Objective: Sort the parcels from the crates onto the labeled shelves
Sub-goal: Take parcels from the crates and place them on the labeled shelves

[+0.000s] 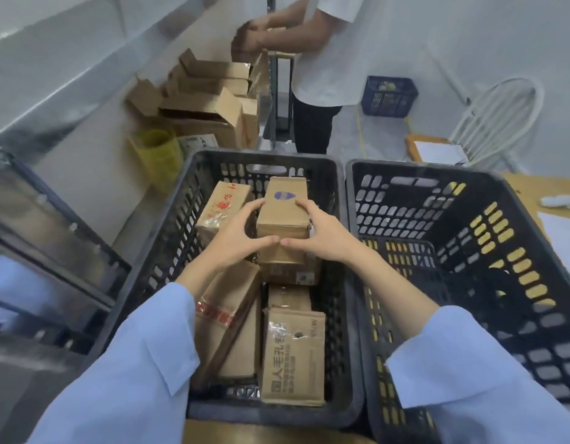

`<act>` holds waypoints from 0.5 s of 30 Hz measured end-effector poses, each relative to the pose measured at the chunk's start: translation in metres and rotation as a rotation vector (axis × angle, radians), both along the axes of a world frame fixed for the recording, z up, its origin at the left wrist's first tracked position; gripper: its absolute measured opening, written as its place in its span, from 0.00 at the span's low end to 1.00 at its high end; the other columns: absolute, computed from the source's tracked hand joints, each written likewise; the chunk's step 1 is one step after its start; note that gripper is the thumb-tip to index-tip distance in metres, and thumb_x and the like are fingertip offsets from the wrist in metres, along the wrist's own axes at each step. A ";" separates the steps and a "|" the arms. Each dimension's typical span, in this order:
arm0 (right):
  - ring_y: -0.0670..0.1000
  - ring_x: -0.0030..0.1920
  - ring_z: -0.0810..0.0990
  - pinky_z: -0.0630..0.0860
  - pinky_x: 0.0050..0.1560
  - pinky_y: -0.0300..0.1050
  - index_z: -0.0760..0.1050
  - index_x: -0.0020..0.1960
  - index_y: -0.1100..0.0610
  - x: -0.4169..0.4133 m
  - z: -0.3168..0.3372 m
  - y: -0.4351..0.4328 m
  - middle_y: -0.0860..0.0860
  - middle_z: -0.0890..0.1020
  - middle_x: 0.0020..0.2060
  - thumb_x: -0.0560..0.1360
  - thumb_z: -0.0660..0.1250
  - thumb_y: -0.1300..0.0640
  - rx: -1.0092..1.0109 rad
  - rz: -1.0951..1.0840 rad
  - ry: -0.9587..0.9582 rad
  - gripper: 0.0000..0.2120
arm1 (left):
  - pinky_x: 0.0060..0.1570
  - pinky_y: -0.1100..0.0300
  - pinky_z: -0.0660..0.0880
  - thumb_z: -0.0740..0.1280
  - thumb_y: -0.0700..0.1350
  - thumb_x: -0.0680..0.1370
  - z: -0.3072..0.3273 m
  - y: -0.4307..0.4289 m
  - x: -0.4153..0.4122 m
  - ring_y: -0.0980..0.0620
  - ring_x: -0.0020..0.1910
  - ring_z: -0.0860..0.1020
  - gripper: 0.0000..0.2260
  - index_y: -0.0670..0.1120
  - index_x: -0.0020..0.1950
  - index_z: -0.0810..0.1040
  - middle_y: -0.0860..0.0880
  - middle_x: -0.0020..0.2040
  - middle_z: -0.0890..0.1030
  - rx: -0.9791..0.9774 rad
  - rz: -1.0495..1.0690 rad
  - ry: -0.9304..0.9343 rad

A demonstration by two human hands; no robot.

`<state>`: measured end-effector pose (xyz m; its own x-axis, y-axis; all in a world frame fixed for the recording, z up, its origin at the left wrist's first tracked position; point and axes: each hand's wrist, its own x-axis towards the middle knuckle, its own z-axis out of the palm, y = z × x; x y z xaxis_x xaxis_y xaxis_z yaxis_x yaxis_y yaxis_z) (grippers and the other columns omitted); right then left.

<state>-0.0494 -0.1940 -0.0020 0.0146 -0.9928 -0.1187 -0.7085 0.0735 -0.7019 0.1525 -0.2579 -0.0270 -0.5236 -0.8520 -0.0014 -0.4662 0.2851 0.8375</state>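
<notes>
Both hands held a small brown cardboard parcel with a blue oval mark (284, 208) above the far end of the left black perforated plastic crate (168, 248); the left hand (235, 233) and right hand (323, 233) had fingers curled round its sides, thumbs almost touching at its near edge, other brown cardboard parcels (293, 354) lying below

Parcels (286, 331) in left crate (168, 225), beside right crate (469, 193).

Two black crates (350, 193), six parcels (293, 354) inside
</notes>
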 end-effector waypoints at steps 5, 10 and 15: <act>0.51 0.71 0.68 0.67 0.69 0.45 0.58 0.78 0.55 0.004 0.003 0.002 0.51 0.69 0.73 0.71 0.76 0.46 -0.029 -0.002 -0.032 0.43 | 0.62 0.65 0.65 0.75 0.48 0.72 0.001 0.004 0.001 0.60 0.66 0.70 0.33 0.52 0.75 0.65 0.59 0.66 0.71 0.014 0.006 0.060; 0.50 0.70 0.68 0.64 0.63 0.37 0.58 0.78 0.54 0.005 0.012 0.011 0.51 0.69 0.73 0.71 0.76 0.47 -0.056 0.012 -0.053 0.43 | 0.67 0.58 0.66 0.76 0.49 0.72 0.012 0.016 0.004 0.57 0.68 0.69 0.34 0.51 0.75 0.65 0.56 0.69 0.72 -0.022 0.044 0.053; 0.50 0.70 0.68 0.65 0.68 0.43 0.58 0.78 0.55 0.008 0.035 0.025 0.50 0.68 0.73 0.71 0.76 0.49 -0.127 0.111 -0.074 0.42 | 0.65 0.63 0.68 0.75 0.47 0.73 0.035 0.041 0.010 0.57 0.67 0.70 0.30 0.49 0.72 0.67 0.56 0.67 0.71 -0.055 0.145 0.070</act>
